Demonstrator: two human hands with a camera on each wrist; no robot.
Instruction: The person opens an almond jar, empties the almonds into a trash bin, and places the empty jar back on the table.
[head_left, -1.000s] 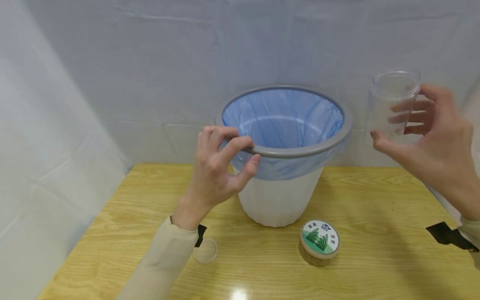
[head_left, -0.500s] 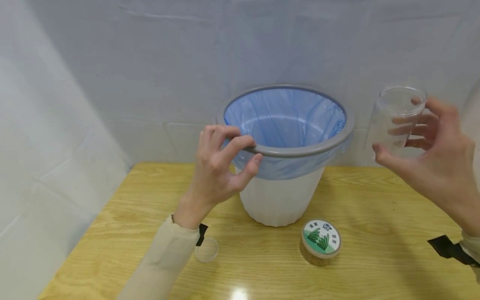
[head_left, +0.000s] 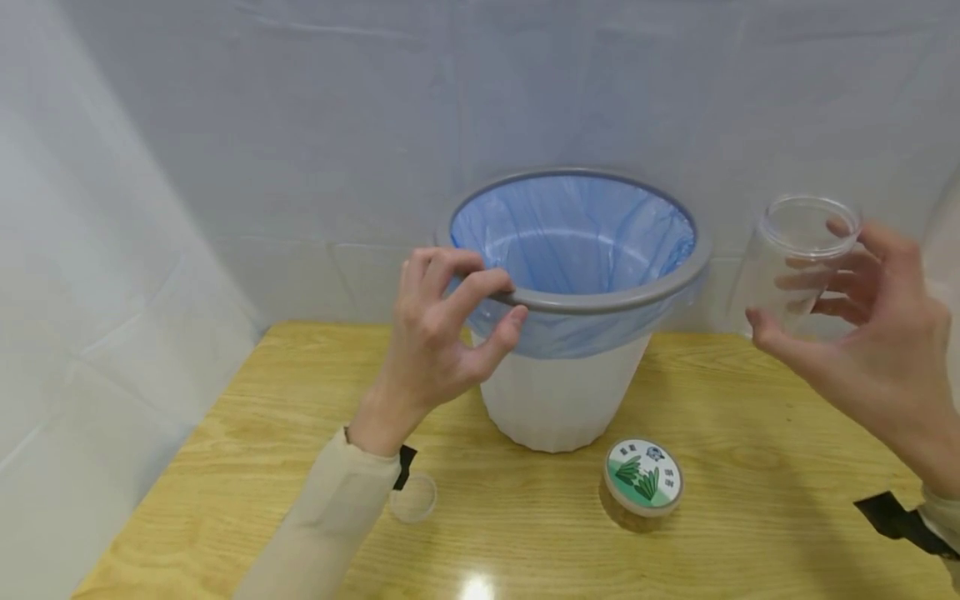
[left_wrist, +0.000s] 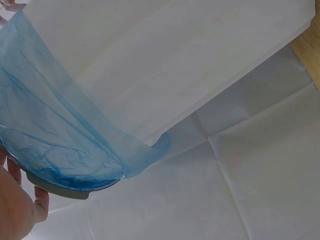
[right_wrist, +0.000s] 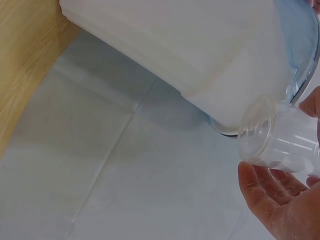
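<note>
1 bin point(head_left: 558, 400) with blue liner point(head_left: 570, 237), 1 clear jar point(head_left: 787, 258), 1 labelled lid point(head_left: 642, 477), 1 small clear cap point(head_left: 414, 498), all on or over desk point(head_left: 750, 433). Left hand point(head_left: 435, 333) grip curled on bin rim. Right hand point(head_left: 870, 333) grip clamps jar, held right of bin, lower than 1 s ago

Wooden table point(head_left: 750, 433), white bin point(head_left: 562, 400), green-labelled lid point(head_left: 643, 478), small clear cap point(head_left: 414, 498)
</note>
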